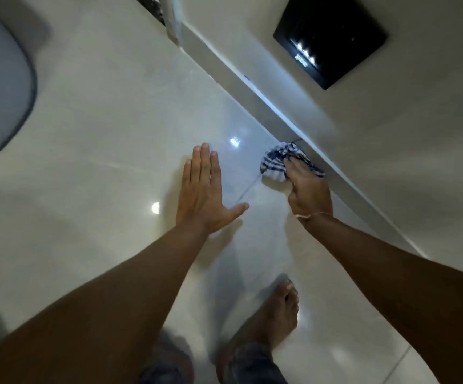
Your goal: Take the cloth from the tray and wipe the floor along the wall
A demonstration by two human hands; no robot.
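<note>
The cloth (pixel 277 162), bunched under the right hand (pixel 309 195), sits far right where floor (pixel 100 112) meets wall (pixel 391 139); that grip presses down to scrub. The left hand (pixel 205 198) lies flat, empty, likely bracing.

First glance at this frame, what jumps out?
The right hand pressing a blue-and-white striped cloth onto the glossy tile floor, right against the skirting. Left hand lies flat and open beside it; a black wall panel glints at upper right.
</note>
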